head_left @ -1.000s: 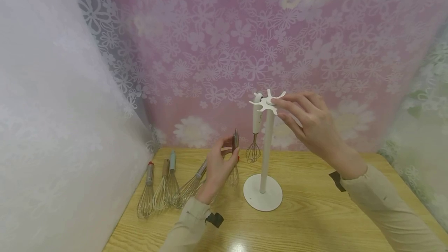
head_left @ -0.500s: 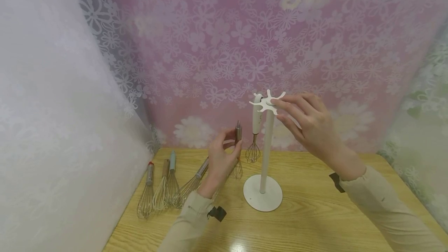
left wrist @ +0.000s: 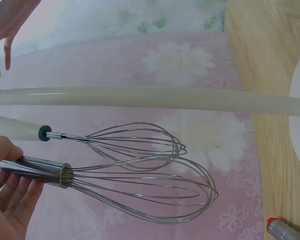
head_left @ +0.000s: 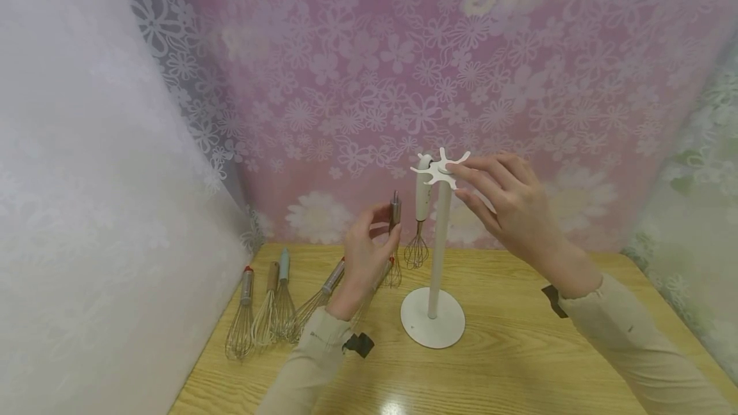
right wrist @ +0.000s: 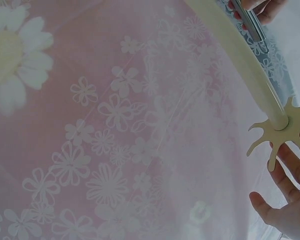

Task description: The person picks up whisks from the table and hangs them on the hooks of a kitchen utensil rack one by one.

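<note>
In the head view my left hand (head_left: 367,255) holds a steel whisk (head_left: 394,213) upright by its handle, its wires down. The left wrist view shows thumb and fingers round the handle of this whisk (left wrist: 45,171). Close beside it a white-handled whisk (head_left: 423,194) hangs from the white stand (head_left: 439,242), whose top spreads into several curved hooks. My right hand (head_left: 513,203) touches the stand's top with its fingertips. In the right wrist view the thumb of that hand (right wrist: 290,215) is apart from the hooks (right wrist: 282,132).
Several whisks lie on the wooden table (head_left: 507,364) to the left: a red-tipped one (head_left: 246,287), a wooden-handled one (head_left: 273,277) and a light blue one (head_left: 284,264) among them. Another red-tipped steel whisk (head_left: 332,277) lies nearer my left hand. Flowered cloth walls surround the table.
My left hand has raised the steel whisk slightly and brought it right, closer to the hanging whisk. My right hand keeps its place on the stand's top.
</note>
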`<state>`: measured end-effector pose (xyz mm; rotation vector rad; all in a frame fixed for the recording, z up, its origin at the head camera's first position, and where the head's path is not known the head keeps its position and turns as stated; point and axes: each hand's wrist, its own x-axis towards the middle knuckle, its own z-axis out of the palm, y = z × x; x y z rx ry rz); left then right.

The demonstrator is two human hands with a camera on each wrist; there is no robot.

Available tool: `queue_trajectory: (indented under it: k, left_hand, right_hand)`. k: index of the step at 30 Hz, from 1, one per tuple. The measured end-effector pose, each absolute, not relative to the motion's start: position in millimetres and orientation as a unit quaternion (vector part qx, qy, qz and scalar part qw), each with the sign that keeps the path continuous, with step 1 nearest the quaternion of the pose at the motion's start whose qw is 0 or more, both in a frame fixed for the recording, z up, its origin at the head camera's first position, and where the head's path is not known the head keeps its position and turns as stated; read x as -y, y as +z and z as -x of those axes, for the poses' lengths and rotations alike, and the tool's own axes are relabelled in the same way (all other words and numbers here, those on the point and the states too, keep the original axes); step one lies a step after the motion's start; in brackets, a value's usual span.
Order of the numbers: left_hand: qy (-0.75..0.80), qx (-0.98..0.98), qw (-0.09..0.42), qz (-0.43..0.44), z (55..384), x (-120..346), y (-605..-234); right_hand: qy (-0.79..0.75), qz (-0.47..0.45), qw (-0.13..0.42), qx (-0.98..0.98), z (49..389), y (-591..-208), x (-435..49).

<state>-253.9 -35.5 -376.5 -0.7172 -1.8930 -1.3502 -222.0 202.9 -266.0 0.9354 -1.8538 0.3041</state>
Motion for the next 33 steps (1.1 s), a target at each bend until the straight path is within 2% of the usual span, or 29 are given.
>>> queue_trajectory:
  k: [33]
  left_hand:
    - [-0.539,0.695,0.349,0.324,247,28,-329]
  right_hand:
    - [0.124,-0.387,0.500,0.765,223,-266,-203]
